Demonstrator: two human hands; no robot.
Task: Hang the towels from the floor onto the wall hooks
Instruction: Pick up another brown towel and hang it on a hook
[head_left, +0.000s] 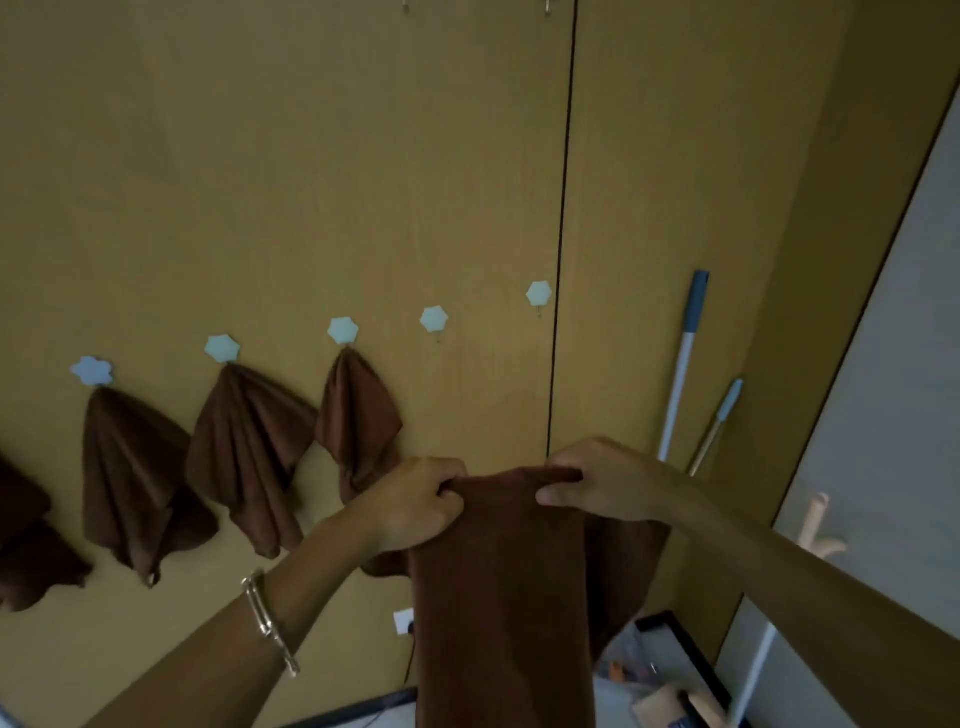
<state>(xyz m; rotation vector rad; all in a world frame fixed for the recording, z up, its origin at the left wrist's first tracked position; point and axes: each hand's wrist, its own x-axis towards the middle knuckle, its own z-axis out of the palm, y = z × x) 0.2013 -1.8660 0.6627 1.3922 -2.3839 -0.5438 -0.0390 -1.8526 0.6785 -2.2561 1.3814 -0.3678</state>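
Left hand (421, 501) and right hand (608, 483) both clutch the brown towel (504, 597) by its top edge, bare hook (434, 318) at twelve o'clock, hung towels (249, 441) at nine.

Held towel (498, 597): lower end cut off by the edge at 6 o'clock.
Left grip (415, 506): fingertips buried in the towel's top fold.
Right grip (602, 483): fingers curl out of sight behind the cloth.
Hung towel (358, 415): bottom corner hidden behind the left grip.
Far towel (26, 545), 9 o'clock: clipped by the edge.
Long pole (680, 374) and short pole (719, 421), 3 o'clock: lower ends behind the right arm.
Clutter (654, 691), 5 o'clock: blurred, unreadable.
Metal pegs (547, 5), 12 o'clock: cut off.
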